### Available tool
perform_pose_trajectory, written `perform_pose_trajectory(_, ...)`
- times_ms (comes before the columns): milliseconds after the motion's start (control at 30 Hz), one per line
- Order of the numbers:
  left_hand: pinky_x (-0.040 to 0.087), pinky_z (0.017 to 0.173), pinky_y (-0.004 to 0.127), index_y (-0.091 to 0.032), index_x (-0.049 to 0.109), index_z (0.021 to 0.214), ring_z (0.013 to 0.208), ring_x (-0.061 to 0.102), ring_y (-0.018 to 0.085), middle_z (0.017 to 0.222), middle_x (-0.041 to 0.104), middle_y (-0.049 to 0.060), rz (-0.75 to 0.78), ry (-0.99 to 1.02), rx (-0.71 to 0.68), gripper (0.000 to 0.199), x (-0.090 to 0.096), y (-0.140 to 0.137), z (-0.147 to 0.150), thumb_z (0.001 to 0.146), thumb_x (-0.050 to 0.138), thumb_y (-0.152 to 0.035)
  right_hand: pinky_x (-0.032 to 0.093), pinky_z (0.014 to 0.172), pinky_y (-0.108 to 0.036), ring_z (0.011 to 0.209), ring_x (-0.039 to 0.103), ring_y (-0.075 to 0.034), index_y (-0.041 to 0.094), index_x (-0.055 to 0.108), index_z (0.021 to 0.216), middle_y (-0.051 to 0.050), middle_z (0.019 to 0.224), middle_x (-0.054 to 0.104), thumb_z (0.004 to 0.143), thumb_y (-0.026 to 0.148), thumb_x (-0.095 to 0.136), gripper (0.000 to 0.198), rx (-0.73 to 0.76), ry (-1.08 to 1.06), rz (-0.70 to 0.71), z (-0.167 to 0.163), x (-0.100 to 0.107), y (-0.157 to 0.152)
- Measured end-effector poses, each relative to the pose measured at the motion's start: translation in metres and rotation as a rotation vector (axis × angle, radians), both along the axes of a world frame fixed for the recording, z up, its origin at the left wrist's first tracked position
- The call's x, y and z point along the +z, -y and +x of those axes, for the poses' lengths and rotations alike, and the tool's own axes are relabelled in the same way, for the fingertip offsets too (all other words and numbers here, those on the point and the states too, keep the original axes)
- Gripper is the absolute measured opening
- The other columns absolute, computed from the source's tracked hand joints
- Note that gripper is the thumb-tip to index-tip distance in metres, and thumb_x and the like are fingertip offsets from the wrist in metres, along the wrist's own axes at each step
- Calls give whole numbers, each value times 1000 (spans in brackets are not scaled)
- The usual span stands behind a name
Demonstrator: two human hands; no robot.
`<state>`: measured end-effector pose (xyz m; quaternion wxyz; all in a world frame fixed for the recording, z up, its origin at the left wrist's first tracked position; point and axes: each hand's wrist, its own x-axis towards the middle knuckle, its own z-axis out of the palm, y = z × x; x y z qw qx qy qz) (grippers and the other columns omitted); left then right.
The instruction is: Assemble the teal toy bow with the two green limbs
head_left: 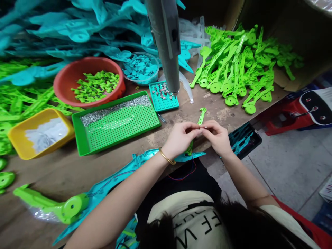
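Past dark hair [243,224], a green strip [202,117] passes beneath both hands [178,138] [219,139].

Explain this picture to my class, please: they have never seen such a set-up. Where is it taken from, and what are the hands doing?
There is no robot here. The one picture comes from a camera on a person's head, looking forward and down.

The bare left hand and right hand meet at the fingertips beside a slim green part. Exactly what they pinch is too small to tell.

On the table stand a red bowl of small green pieces, a green tray with silvery bits along one side, and a yellow tub of white pieces. A pile of green parts lies beyond the right hand. A grey tool points down over the table.
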<state>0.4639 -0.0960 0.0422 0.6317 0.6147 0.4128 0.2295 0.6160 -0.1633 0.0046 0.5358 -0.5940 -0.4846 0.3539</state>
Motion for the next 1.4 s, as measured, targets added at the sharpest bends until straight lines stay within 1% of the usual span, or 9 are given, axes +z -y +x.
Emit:
perform_pose_trajectory(167,44,65,26,-15,72,82,68,57,13,74,69,2,73,-39,32,21,-7,-3,2,77,62,-32,54,77,-30,83,63,-14,27,66,111,-1,94,67,80,31,70,31,3,-24,3,5,5,1)
perform_pose_trajectory(333,45,65,26,-15,72,81,68,59,14,75,71,3,108,-94,-33,20,-3,-4,1,77,61,-31,55,80,-32,83,66,-15,26,70,105,-2,97,71,83,35,66,24,65,-43,-57,17,7,-3)
perform_pose_trajectory(467,47,68,28,-15,74,84,72,63,16,80,74,5,155,-128,-60,22,-1,-4,2,78,61,-32,55,76,-29,77,65,-13,24,73,89,0,87,71,79,37,70,17,98,-60,-95,23,6,-10)
perform_pose_trajectory(600,46,70,29,-16,74,85,74,63,16,82,74,5,219,-142,-49,22,-2,-3,4,80,60,-32,53,67,-26,71,63,-12,24,73,88,0,82,71,74,40,74,21,124,-175,-136,25,2,-13)
perform_pose_trajectory(800,43,67,27,-17,72,90,71,58,14,77,69,3,327,-189,-68,19,-2,1,6,85,57,-26,48,60,-24,64,56,-10,23,72,83,2,75,67,73,41,75,21,126,-207,-133,25,0,-13)
perform_pose_trajectory(900,41,65,26,-17,71,92,69,55,13,71,63,1,451,-222,-53,17,-3,5,6,86,57,-25,48,64,-25,69,58,-12,23,70,80,2,75,67,73,42,74,21,105,-164,-115,24,1,-13)
perform_pose_trajectory(1067,41,68,26,-17,70,92,71,55,13,75,62,2,649,-246,-56,17,-5,8,6,89,55,-21,50,70,-27,73,60,-13,22,69,79,2,76,67,74,42,73,21,87,-135,-94,23,1,-12)
perform_pose_trajectory(1300,43,69,25,-17,69,91,73,58,13,79,66,2,677,-227,-74,15,-8,9,8,88,55,-18,51,75,-28,77,62,-14,22,70,79,1,79,69,73,41,74,20,126,-107,-83,27,2,-12)
perform_pose_trajectory(1400,43,84,33,-19,70,92,82,61,16,83,69,2,720,-303,-111,15,-9,8,5,89,55,-20,50,72,-27,75,62,-13,21,70,78,1,77,68,74,38,74,18,154,-72,-60,33,0,-14)
